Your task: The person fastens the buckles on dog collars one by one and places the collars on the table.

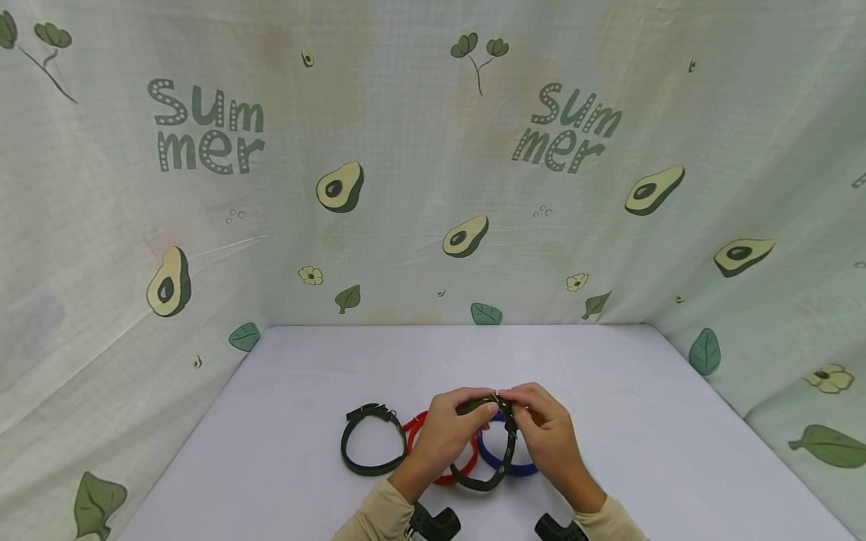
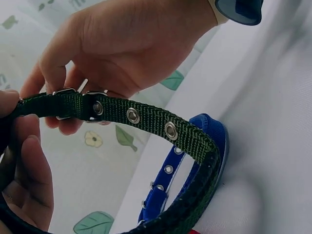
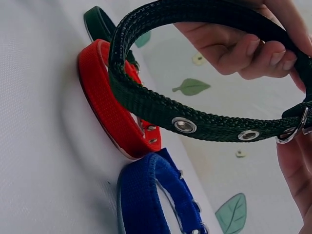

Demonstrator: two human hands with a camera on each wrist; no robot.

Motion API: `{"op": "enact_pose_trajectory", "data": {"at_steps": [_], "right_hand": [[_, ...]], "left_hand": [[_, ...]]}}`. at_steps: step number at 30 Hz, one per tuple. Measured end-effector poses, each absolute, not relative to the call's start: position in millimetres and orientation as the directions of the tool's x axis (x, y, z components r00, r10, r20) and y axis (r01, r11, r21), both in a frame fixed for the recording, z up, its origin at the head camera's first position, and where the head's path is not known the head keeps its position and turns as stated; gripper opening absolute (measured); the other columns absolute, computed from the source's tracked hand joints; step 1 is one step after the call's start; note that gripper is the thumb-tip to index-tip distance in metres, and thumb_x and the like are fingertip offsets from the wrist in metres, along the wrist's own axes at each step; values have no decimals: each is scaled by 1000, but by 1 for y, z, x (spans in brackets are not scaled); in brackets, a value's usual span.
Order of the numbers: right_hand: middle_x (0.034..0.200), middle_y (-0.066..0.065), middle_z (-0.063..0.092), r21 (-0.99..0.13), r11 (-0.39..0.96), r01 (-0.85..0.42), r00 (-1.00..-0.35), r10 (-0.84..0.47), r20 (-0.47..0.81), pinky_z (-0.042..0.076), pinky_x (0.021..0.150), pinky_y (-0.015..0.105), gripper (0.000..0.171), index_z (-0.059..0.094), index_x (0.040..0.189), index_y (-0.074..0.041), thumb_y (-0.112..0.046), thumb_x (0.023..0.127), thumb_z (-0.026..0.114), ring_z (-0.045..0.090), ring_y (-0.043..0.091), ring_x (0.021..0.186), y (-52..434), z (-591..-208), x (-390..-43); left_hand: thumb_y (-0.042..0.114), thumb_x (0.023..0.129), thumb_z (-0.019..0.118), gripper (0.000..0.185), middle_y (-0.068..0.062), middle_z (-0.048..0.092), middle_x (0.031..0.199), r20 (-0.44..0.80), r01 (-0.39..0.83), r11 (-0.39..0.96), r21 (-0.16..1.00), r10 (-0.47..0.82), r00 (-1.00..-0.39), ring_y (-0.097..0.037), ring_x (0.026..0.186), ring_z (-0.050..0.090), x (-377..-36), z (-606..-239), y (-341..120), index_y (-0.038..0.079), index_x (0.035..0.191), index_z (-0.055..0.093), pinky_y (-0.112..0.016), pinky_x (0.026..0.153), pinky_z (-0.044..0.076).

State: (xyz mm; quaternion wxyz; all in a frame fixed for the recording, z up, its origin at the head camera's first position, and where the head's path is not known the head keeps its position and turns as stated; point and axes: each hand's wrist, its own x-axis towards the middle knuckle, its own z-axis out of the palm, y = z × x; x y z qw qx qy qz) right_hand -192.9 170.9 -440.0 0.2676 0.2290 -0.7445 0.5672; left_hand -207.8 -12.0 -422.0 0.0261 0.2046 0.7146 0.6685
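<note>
Both hands hold a dark green dog collar above the table, formed into a loop with metal eyelets. My left hand pinches the strap at the top of the loop. Beside it, my right hand pinches the collar close to its metal buckle. In the left wrist view the strap runs through the buckle, with eyelets showing beyond it. The right wrist view shows the loop hanging between the hands. Palms and fingers hide part of the collar in the head view.
Another dark green collar lies on the white table to the left. A red collar and a blue collar lie beneath the held one, both buckled into loops. A patterned cloth hangs around the back and sides.
</note>
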Motion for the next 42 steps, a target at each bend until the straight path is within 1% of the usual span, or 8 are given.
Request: {"op": "enact_pose_trajectory", "data": {"at_steps": [5, 7, 16, 20, 27, 33, 38, 42], "right_hand": [[104, 7, 67, -800, 273, -534, -824, 42, 565, 55, 79, 24, 20, 64, 112, -3, 6, 94, 62, 67, 16, 93, 168, -438, -189], [102, 8, 67, -819, 247, -518, -837, 51, 544, 56, 77, 25, 15, 65, 109, -2, 4, 95, 63, 67, 17, 91, 168, -438, -188], [102, 8, 69, -750, 233, -619, -779, -61, 623, 53, 65, 27, 25, 69, 115, -2, 8, 98, 53, 65, 18, 79, 171, -440, -191], [104, 8, 68, -753, 232, -615, -783, -73, 617, 53, 65, 28, 27, 69, 118, -2, 8, 98, 54, 64, 19, 79, 171, -440, -191], [104, 6, 67, -778, 234, -584, -808, -78, 583, 54, 65, 28, 29, 71, 119, -7, 6, 99, 54, 61, 19, 79, 172, -441, -191], [103, 8, 66, -791, 242, -562, -826, -105, 554, 54, 65, 29, 32, 69, 127, -9, 3, 99, 57, 62, 21, 79, 170, -441, -192], [104, 15, 66, -824, 303, -478, -878, -147, 455, 54, 68, 29, 43, 56, 142, -13, -8, 99, 62, 68, 18, 84, 171, -440, -191], [100, 13, 65, -878, 335, -343, -937, -189, 294, 55, 65, 32, 50, 51, 143, -8, -17, 97, 67, 69, 19, 83, 174, -437, -189]], "left_hand": [[27, 93, 72, 30, -1, 69, 94, 245, 254, -14, 967, 316, -917, -17, 80, 66, -209, -422, -13, 13, 120, 69, -45, 79, 57], [27, 93, 73, 29, -2, 69, 94, 246, 248, -33, 968, 315, -917, -17, 79, 67, -209, -422, -13, 13, 118, 68, -42, 77, 58], [29, 93, 73, 29, -7, 69, 94, 202, 192, -62, 979, 282, -938, -19, 77, 65, -214, -426, -14, 12, 116, 69, -31, 73, 57], [29, 93, 74, 28, -6, 68, 91, 194, 177, -86, 980, 269, -943, -19, 76, 64, -215, -427, -14, 12, 115, 69, -26, 68, 55], [27, 92, 74, 27, -19, 67, 94, 191, 171, -97, 980, 261, -946, -18, 74, 64, -215, -426, -15, 12, 113, 69, -25, 65, 54], [26, 93, 73, 27, -9, 67, 90, 201, 182, -99, 978, 245, -948, -19, 75, 66, -217, -425, -17, 10, 114, 68, -27, 69, 56], [29, 93, 73, 28, -6, 67, 89, 194, 175, -100, 980, 241, -951, -22, 77, 65, -218, -425, -19, 12, 115, 68, -29, 71, 56], [29, 94, 72, 29, -11, 66, 90, 194, 172, -109, 979, 235, -952, -20, 77, 65, -218, -426, -20, 11, 116, 68, -28, 73, 57]]}}
